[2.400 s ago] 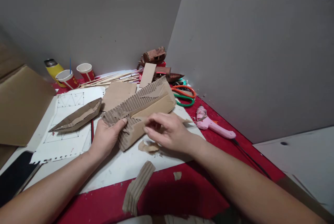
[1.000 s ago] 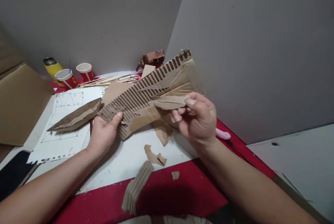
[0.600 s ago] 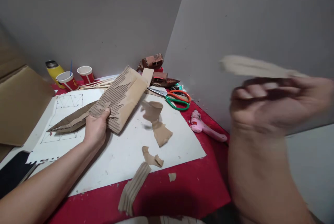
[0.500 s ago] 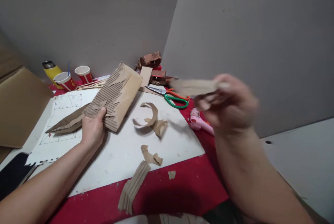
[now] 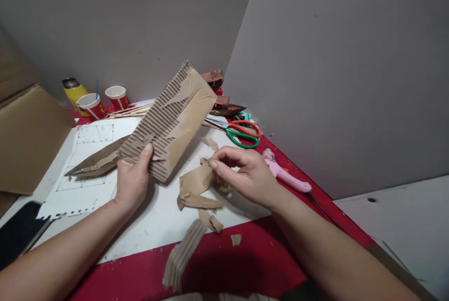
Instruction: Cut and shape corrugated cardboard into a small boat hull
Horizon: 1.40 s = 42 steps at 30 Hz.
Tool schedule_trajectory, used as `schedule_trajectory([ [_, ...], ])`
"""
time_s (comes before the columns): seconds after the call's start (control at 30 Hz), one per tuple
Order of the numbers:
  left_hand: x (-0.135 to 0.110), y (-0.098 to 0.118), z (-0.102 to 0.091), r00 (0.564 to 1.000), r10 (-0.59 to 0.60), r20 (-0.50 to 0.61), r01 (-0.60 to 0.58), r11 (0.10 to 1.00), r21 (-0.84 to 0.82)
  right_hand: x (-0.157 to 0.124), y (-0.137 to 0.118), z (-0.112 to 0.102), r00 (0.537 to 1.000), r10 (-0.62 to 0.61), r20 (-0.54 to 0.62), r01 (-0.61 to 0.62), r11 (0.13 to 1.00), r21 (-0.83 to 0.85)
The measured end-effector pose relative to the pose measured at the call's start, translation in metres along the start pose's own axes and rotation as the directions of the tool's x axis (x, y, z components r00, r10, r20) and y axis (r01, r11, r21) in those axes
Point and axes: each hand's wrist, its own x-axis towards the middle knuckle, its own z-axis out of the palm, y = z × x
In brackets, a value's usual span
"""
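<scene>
Brown cardboard boat shape [image 5: 98, 160] is seen over white drawn-on paper [image 5: 72, 198]. Partly covering it, a tan rectangular corrugated sheet [image 5: 185, 118], half stripped to its ridges, is held tilted by the left hand [image 5: 135, 177], its lower edge pinched under the thumb. It should prove light, fairly stiff, easily creased along the grooves, and best gripped at its edges. Thin, crumpled tan paper scraps [image 5: 196, 181] are met by the right hand's [image 5: 245, 174] nearly joined thumb and forefinger; whether any is pinched cannot be told.
</scene>
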Motion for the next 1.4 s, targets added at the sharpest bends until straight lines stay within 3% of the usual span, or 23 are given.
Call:
schedule_trajectory([
  [0.1,-0.008,0.010,0.000,0.997,0.008,0.071,-0.009,1.000,0.010,0.003,0.002,0.002,0.977,0.088,-0.192,-0.073,0.994,0.085],
  [0.2,-0.015,0.017,0.001,0.993,-0.033,0.116,0.037,0.999,-0.030,0.011,0.005,-0.004,0.890,0.257,-0.377,-0.140,0.940,0.310],
  [0.27,-0.020,0.020,0.002,0.986,-0.053,0.157,0.063,0.996,-0.062,0.016,0.007,-0.011,0.852,0.371,-0.370,-0.171,0.864,0.474],
  [0.37,-0.025,0.023,0.004,0.977,-0.085,0.196,0.108,0.988,-0.109,0.022,0.010,-0.016,0.837,0.477,-0.268,-0.235,0.755,0.612],
  [0.47,-0.028,0.024,0.005,0.964,-0.136,0.227,0.171,0.975,-0.141,0.023,0.015,-0.014,0.806,0.509,-0.301,-0.222,0.732,0.644],
  [0.57,-0.029,0.026,0.005,0.954,-0.163,0.251,0.206,0.966,-0.156,0.021,0.017,-0.006,0.743,0.405,-0.533,-0.077,0.843,0.532],
  [0.67,-0.028,0.029,0.005,0.962,-0.139,0.235,0.176,0.974,-0.144,0.018,0.013,-0.002,0.648,0.137,-0.750,0.067,0.970,0.235],
  [0.8,-0.027,0.031,0.005,0.978,-0.103,0.181,0.121,0.989,-0.088,0.015,0.007,-0.012,0.643,-0.036,-0.765,0.070,0.998,0.012],
  [0.9,-0.026,0.029,0.005,0.965,-0.177,0.192,0.201,0.974,-0.108,0.013,0.007,-0.019,0.585,-0.163,-0.794,0.080,0.986,-0.143],
  [0.93,-0.026,0.028,0.005,0.957,-0.205,0.207,0.233,0.965,-0.118,0.012,0.007,-0.017,0.594,-0.232,-0.771,0.110,0.972,-0.207],
  [0.97,-0.027,0.028,0.006,0.947,-0.226,0.229,0.260,0.957,-0.127,0.011,0.007,-0.013,0.643,-0.316,-0.698,0.166,0.947,-0.275],
  [1.03,-0.028,0.029,0.006,0.917,-0.262,0.300,0.313,0.940,-0.138,0.008,0.004,0.000,0.779,-0.493,-0.389,0.350,0.855,-0.383],
  [1.07,-0.029,0.030,0.006,0.896,-0.282,0.342,0.344,0.929,-0.135,0.008,0.003,0.008,0.804,-0.559,-0.202,0.449,0.794,-0.409],
  [1.13,-0.031,0.033,0.005,0.851,-0.321,0.415,0.400,0.909,-0.117,0.008,0.000,0.023,0.790,-0.610,0.058,0.571,0.699,-0.430],
  [1.3,-0.033,0.036,0.001,0.766,-0.388,0.512,0.458,0.889,-0.010,0.011,-0.005,0.030,0.819,-0.546,0.179,0.549,0.651,-0.524],
  [1.4,-0.032,0.035,-0.001,0.738,-0.389,0.552,0.433,0.900,0.055,0.012,-0.012,0.023,0.800,-0.517,0.304,0.584,0.552,-0.595],
])
